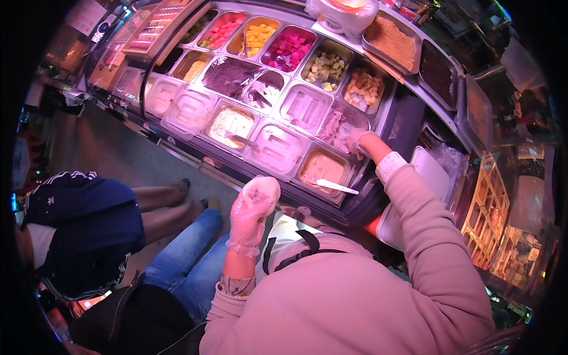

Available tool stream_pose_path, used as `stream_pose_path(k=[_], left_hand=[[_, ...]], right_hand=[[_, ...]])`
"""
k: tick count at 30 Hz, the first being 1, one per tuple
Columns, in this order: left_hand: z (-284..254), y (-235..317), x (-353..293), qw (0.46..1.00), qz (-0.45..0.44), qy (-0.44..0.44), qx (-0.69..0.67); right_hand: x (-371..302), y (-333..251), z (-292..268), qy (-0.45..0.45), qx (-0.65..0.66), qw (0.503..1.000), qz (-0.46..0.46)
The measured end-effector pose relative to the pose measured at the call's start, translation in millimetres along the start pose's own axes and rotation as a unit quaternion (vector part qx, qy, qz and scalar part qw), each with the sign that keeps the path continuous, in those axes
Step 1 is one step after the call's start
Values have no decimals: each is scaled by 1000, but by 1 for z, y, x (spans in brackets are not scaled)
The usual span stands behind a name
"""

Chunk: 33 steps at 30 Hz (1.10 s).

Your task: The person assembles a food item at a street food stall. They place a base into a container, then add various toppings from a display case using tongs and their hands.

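In my gloved left hand [247, 220] rests a pale round flatbread or dough wrapper [264, 192], cupped by curled fingers, with a pinkish-purple filling at its middle. My gloved right hand [358, 142] reaches into a metal pan of pale pinkish shreds [336, 130]; its fingertips are down among the shreds and partly hidden. Just in front of that pan sits a tub of smooth pinkish spread [322, 168], with a white-handled spatula [337, 187] lying across its rim. A lidded clear-topped tub [276, 149] stands to the left of it.
Farther back are pans of diced fruit: yellow cubes [258, 38], magenta cubes [289, 50] and pale green cubes [325, 68]. A tray of brown crumbs [390, 44] lies at the far right. Left of me stand people, one in dark shorts [89, 219], another in jeans [183, 248].
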<state>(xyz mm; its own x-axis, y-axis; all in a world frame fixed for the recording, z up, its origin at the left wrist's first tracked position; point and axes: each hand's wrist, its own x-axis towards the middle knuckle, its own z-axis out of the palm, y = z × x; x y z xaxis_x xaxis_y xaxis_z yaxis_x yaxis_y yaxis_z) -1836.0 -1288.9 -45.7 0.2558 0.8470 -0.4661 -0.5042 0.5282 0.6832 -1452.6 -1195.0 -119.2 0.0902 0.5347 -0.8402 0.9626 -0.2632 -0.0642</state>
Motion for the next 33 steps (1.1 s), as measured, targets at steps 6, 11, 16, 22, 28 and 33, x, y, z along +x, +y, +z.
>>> stream_pose_path(k=[6, 11, 16, 22, 28, 33], left_hand=[[25, 4, 8, 997, -26, -77, -3], [34, 11, 26, 963, -100, -163, -192], [49, -19, 63, 954, -68, -142, -256], [103, -2, 46, 965, -18, -205, -163], [112, -19, 29, 990, 87, -98, -44], [100, -19, 33, 994, 70, -63, -53]], right_hand=[[9, 43, 30, 20, 481, 871, 101], [-96, 25, 2, 87, 500, 856, 100], [-203, -8, -6, 148, 553, 811, -122], [-223, -71, 61, 461, 274, 797, -277], [-213, -101, 120, 582, -3, 777, -241], [-200, -99, 122, 574, 1, 771, -276]])
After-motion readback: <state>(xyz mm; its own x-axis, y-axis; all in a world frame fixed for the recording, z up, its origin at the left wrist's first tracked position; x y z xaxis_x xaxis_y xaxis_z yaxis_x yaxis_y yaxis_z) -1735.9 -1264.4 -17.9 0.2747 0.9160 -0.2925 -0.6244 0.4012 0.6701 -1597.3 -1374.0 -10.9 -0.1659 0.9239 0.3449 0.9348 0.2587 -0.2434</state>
